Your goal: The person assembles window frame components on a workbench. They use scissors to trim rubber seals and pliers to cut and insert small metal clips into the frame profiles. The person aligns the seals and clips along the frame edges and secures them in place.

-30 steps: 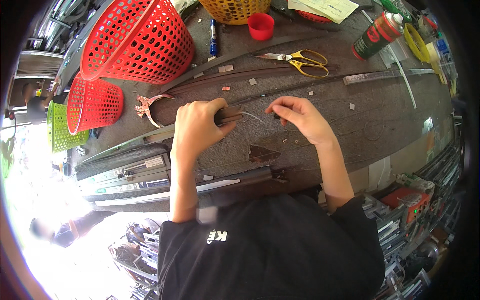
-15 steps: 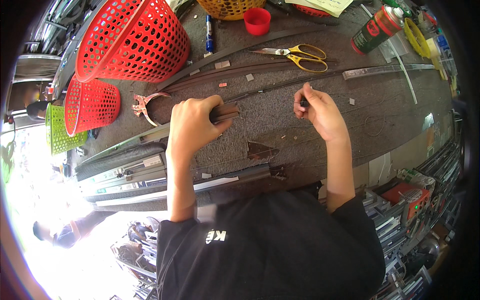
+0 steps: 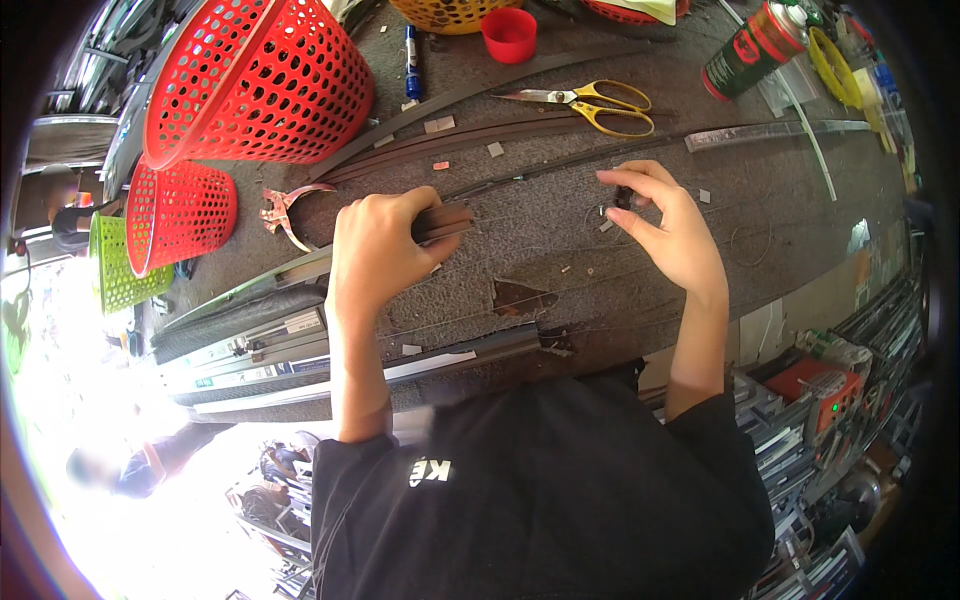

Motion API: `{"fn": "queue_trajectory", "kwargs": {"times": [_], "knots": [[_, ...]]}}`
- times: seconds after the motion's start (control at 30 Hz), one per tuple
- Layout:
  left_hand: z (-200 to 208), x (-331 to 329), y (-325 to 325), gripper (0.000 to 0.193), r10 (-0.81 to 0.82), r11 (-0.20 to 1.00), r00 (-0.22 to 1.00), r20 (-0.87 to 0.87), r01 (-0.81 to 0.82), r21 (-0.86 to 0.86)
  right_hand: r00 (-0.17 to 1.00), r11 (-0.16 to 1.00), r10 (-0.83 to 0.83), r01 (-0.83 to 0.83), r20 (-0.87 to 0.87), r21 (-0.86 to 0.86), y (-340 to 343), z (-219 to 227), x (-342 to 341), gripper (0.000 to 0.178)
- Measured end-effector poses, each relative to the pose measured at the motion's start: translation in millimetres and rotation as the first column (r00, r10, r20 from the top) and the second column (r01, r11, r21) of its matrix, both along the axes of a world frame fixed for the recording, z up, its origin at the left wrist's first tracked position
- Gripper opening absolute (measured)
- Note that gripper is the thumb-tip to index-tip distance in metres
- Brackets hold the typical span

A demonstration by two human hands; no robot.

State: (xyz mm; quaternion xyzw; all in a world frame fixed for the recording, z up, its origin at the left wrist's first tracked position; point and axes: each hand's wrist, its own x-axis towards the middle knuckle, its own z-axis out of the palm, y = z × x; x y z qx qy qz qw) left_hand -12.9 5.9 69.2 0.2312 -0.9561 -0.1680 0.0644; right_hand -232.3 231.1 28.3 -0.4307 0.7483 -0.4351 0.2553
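Observation:
My left hand (image 3: 372, 250) is closed around a short bundle of brown strips (image 3: 446, 222), whose ends stick out to the right past the thumb and forefinger. To its right, my right hand (image 3: 680, 232) hovers over the dark worktop, with thumb and forefinger spread apart. A small dark piece (image 3: 623, 196) shows inside its curled fingers, too small to name. Close to the thumb tip are tiny pale bits. Thin lines like wire or thread run across the worktop beneath both hands.
Yellow-handled scissors (image 3: 612, 108), a blue marker (image 3: 411, 62), a red cup (image 3: 509, 36) and a spray can (image 3: 755, 52) lie or stand beyond my hands. Red baskets (image 3: 262, 85) are at the left, near pliers (image 3: 286, 215). Long strips (image 3: 450, 345) lie along the near edge.
My right hand has moved slightly right and turned, its thumb and forefinger opening from a pinch. The left hand still grips the strips, shifted slightly left.

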Motion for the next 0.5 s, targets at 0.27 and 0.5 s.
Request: {"fn": "queue_trajectory", "kwargs": {"times": [0.27, 0.5], "knots": [[-1.7, 0.7, -0.3, 0.026, -0.012, 1.000, 1.000, 0.002, 0.012, 0.003, 0.997, 0.999, 0.053, -0.052, 0.063, -0.013, -11.8, -0.3, 14.2, 0.056], [-1.2, 2.2, 1.6, 0.027, -0.029, 1.000, 0.999, 0.023, 0.029, 0.001, 0.972, 0.959, 0.218, -0.231, -0.091, -0.167, -45.7, 9.3, 50.2, 0.047]]}}
